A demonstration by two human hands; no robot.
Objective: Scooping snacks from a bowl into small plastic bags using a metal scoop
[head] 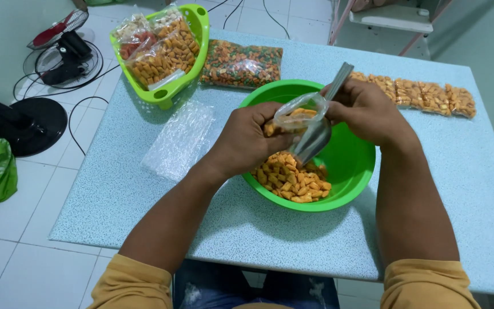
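Note:
My left hand grips a small clear plastic bag with a few orange snack pieces inside, holding its mouth open above a round green bowl. My right hand holds a metal scoop, its blade tipped down beside the bag's opening. A heap of orange square snacks lies in the near left part of the bowl.
A green basket of filled snack bags stands at the table's far left, a bag of mixed orange and green snacks beside it. Empty clear bags lie left of the bowl. A row of packed small bags lines the right. Fans stand on the floor.

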